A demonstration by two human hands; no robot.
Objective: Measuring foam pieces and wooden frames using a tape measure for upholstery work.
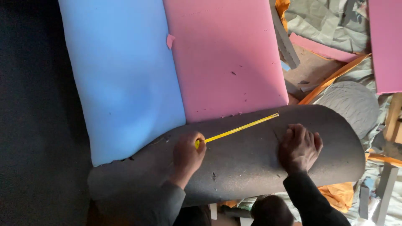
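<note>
My left hand (187,155) grips the case of a yellow tape measure (240,129), and its blade runs up and to the right to the far edge of a dark grey foam piece (234,167). My right hand (300,147) lies flat on that grey foam, fingers spread, a little right of the blade's end. Behind the grey foam lie a blue foam slab (121,71) and a pink foam slab (226,54), side by side and touching.
Foam offcuts lie at the right: a pink strip (320,49), an orange strip (333,78), a grey bar (284,39), another pink slab (385,42). Green-grey cloth (326,21) is crumpled behind. A dark floor (37,125) fills the left. Wooden legs (393,117) stand at right.
</note>
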